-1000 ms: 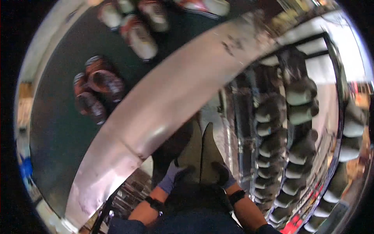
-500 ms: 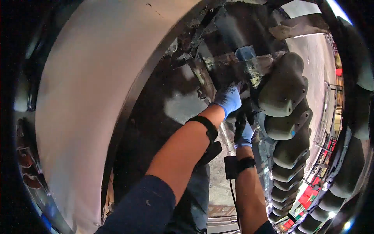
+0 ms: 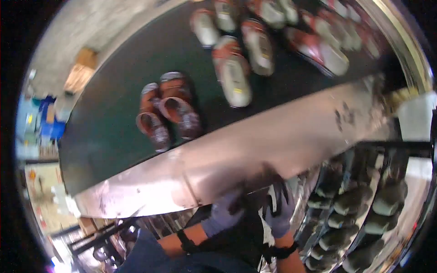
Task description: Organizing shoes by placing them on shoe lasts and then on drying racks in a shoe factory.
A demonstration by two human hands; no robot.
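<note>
Both my hands are near the lower middle, at the front edge of a pale metal ledge (image 3: pixel 273 141), and both wear blue-grey gloves with dark fingers. My left hand (image 3: pixel 224 213) is smeared by motion, so its fingers do not show clearly. Beside it, my right hand (image 3: pixel 278 210) has its dark fingers toward the ledge, also blurred. A dark patch lies between the two hands; I cannot tell whether it is something held. Beyond the ledge, a pair of brown shoes (image 3: pixel 180 107) stands on a dark green belt (image 3: pixel 114 123).
More brown and reddish shoes with pale insides, such as one shoe (image 3: pixel 234 77), stand farther along the belt. To the right, a rack carries rows of dark rounded forms (image 3: pixel 353 200). A cardboard box (image 3: pixel 82 70) and a blue bin (image 3: pixel 54 125) are at the far left.
The view has swung from the close rack of dark rounded forms to the belt with shoes. My hands have drawn back from the dark rack area to the metal ledge.
</note>
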